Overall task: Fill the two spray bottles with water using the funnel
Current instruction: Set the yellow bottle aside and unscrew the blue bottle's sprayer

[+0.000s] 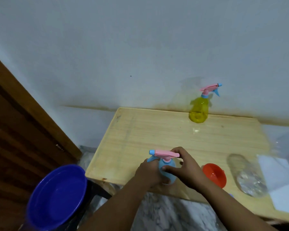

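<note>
1. both hands on the blue spray bottle (167, 170) at the table's (157, 130) near edge; left hand (148, 172) wraps the body, right hand (182, 164) pinches its pink sprayer top
2. yellow spray bottle (198, 109) stands far right by the wall; orange funnel (214, 175) sits just right of the hands

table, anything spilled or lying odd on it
One oddity: a clear bottle lies on its side at the table's right end, beside the orange funnel. No clear spill shows.
</note>
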